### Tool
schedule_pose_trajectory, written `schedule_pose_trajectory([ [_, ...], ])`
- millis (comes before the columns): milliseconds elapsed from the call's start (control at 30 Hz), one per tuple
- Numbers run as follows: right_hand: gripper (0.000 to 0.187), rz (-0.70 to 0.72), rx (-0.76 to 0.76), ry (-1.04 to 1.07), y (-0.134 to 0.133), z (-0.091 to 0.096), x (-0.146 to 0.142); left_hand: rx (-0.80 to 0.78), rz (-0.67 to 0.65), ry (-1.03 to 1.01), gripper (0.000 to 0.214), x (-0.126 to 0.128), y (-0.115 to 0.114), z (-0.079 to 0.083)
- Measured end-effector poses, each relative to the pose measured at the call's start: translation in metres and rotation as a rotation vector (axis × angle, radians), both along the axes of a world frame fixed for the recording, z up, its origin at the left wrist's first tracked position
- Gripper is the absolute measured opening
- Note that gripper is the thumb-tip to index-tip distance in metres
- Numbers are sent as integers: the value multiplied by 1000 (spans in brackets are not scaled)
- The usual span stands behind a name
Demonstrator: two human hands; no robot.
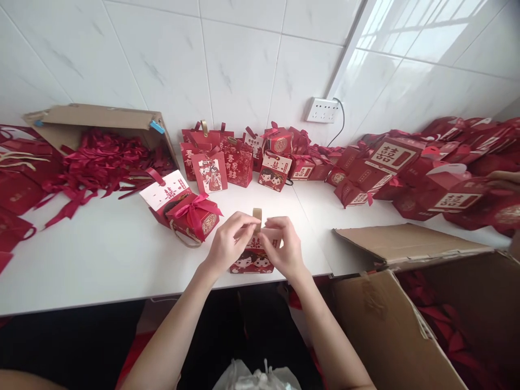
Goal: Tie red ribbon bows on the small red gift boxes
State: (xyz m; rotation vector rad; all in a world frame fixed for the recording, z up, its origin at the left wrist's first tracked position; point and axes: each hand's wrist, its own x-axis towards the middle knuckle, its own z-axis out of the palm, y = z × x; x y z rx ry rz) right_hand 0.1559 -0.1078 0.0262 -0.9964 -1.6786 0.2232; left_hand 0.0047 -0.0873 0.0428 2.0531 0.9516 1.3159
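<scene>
A small red and white gift box (pixel 252 263) with two cartoon faces and a red double-happiness character stands upright at the table's front edge. A gold strap (pixel 257 213) loops up from its top. My left hand (pixel 232 238) is closed at the upper left of the box, fingertips at the base of the strap. On the other side my right hand (pixel 284 244) has its fingers curled in at the strap and its thumb against the white top panel. The fingers hide part of the panel. Left of my hands sits a similar box with a pink bow (pixel 199 214).
Several finished-looking gift boxes (pixel 211 172) line the wall. At left, a cardboard box (pixel 101 116) spills red ribbons (pixel 101 157). Red boxes (pixel 392 157) pile up at right, where another person's hand (pixel 504 176) shows. An open carton (pixel 365 309) stands at the front right.
</scene>
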Motion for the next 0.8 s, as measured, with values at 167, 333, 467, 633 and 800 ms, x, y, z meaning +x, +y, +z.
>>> schedule_pose_trajectory([
  [167, 25, -67, 158, -102, -4, -14, -3, 21, -35, -16, 22, -1, -2, -2],
  [333, 30, -107, 219, -115, -5, -17, -7, 58, -54, 26, 28, -4, -3, -1],
  [467, 27, -93, 197, -131, -5, -11, -4, 126, -29, 72, 30, -5, -1, -4],
  [633, 20, -129, 195, -238, -6, -5, -2, 210, -14, 69, 31, -5, 2, -10],
  [800, 18, -156, 199, -225, -7, -6, -4, 251, -17, 67, 34, -5, 3, -10],
])
